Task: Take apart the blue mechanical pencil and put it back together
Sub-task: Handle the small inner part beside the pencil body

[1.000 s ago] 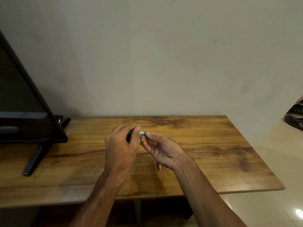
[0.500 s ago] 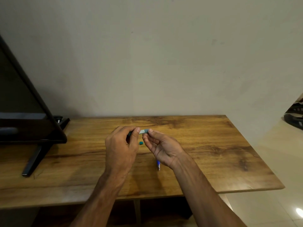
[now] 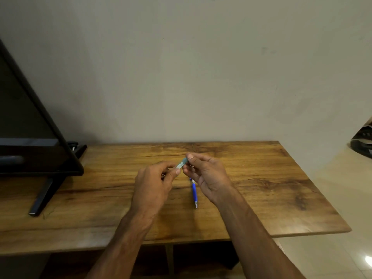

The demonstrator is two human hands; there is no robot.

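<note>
Two hands meet above the wooden counter (image 3: 261,178). Right hand (image 3: 209,174) and left hand (image 3: 153,184) pinch a small teal piece (image 3: 182,163) between closed fingers. Blue mechanical pencil (image 3: 194,191) lies below, its top hidden behind the right hand.

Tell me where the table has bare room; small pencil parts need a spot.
Bare wood runs from the right hand to the table's right edge, and between the left hand and the monitor stand. Crowded between the hands, where the blue pencil lies.
</note>
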